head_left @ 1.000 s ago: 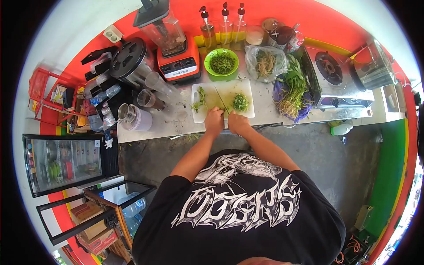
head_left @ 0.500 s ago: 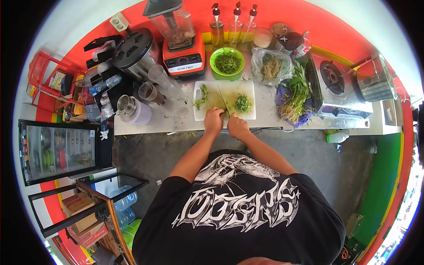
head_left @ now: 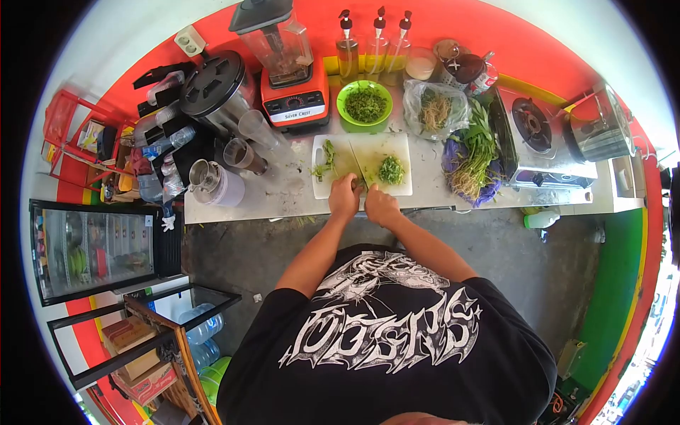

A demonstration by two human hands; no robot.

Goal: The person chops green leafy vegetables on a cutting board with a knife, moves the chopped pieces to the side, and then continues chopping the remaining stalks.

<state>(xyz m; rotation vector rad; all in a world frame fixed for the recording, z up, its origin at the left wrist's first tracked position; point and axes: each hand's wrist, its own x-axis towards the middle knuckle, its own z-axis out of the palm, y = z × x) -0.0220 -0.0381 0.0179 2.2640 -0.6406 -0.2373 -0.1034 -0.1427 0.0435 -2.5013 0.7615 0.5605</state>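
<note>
A white cutting board (head_left: 340,145) lies near the counter's front edge. My right hand (head_left: 382,206) is closed around the handle end of a knife (head_left: 358,159), whose blade points away across the board. Close beside it, my left hand (head_left: 345,197) has its fingers bent together at the board's front edge; what they hold, if anything, is hidden. Chopped greens (head_left: 391,170) form a small pile on the board's right side. Some loose green stems (head_left: 326,160) lie on its left. Behind the board, a green bowl (head_left: 364,123) holds more chopped greens.
A red blender (head_left: 295,105) stands behind the board at left, near a cup of dark liquid (head_left: 245,156) and a metal-topped container (head_left: 216,183). To the right are a bag with roots (head_left: 435,110), leafy greens (head_left: 482,138) and a stove (head_left: 531,124).
The view has shifted slightly, so the board and counter appear a little lower. Both hands stay close together at the board's front edge, with the knife in nearly the same position.
</note>
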